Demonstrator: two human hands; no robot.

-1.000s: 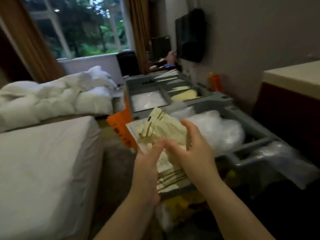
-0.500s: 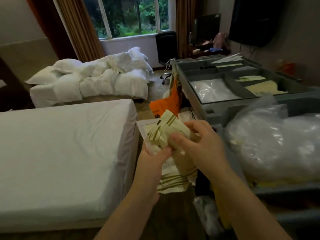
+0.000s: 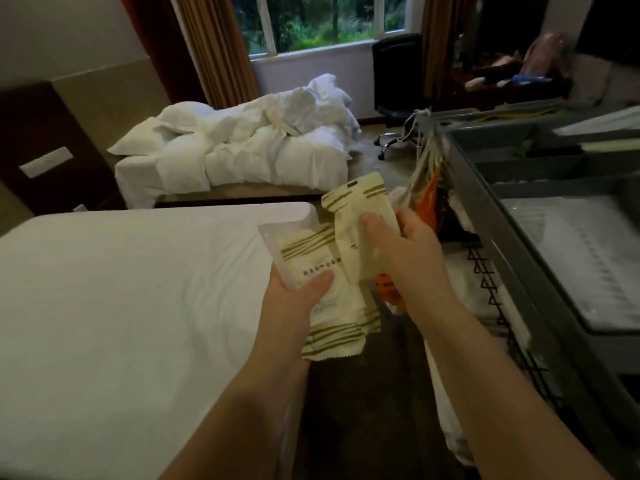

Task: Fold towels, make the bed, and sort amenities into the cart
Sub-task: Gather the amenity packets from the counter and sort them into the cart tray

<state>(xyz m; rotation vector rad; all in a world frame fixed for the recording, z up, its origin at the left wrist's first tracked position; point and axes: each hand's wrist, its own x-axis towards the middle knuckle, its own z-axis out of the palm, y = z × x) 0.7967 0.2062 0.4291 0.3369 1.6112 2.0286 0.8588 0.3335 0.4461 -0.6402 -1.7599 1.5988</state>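
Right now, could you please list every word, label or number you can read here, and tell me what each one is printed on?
Nothing can be quoted with confidence.
On the front packet in the left hand: one row of printed characters, upside down to the camera, too blurred to read.
On the upper packet in the right hand: small print, too small to read.
On the orange bag: dark print, mostly hidden.
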